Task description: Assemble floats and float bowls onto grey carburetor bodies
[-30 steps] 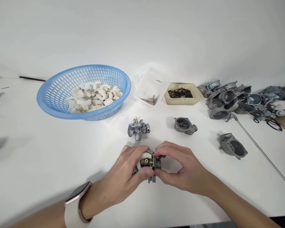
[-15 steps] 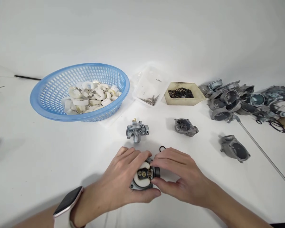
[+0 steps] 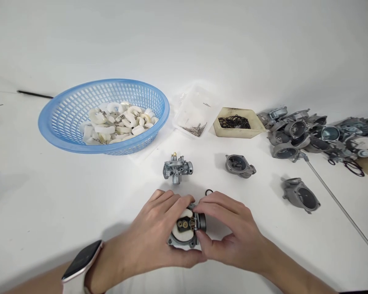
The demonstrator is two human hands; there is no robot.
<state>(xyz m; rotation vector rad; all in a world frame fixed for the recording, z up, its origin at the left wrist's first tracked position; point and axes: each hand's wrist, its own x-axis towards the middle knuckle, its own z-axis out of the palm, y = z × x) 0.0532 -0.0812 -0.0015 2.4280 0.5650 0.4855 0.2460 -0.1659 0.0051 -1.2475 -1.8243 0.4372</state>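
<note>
A carburetor body [image 3: 184, 244] with two brass jets showing is held at the front of the table. A white C-shaped float [image 3: 180, 234] lies in its upward-facing opening. My left hand [image 3: 159, 232] wraps round its left side, thumb along the near edge. My right hand [image 3: 230, 232] has its thumb and index finger at the float's hinge end, by a dark round port [image 3: 201, 221]. Whether a small pin sits between those fingertips, I cannot make out. Behind my hands stands another carburetor body [image 3: 177, 168], and a black O-ring [image 3: 209, 192] lies close to my right fingers.
A blue basket [image 3: 53, 136] holds several white floats. Beside it are a clear tray of small pins [image 3: 196, 102] and a cream tray of black O-rings [image 3: 241, 132]. Grey float bowls [image 3: 241, 165] lie rightward, near a heap of carburetor parts [image 3: 297, 128] and a thin metal rod [image 3: 340, 206].
My right thumb has shifted slightly toward the near edge, and its tip is now close to my left thumb. The carburetor body stays in my left hand. The view has shifted a little.
</note>
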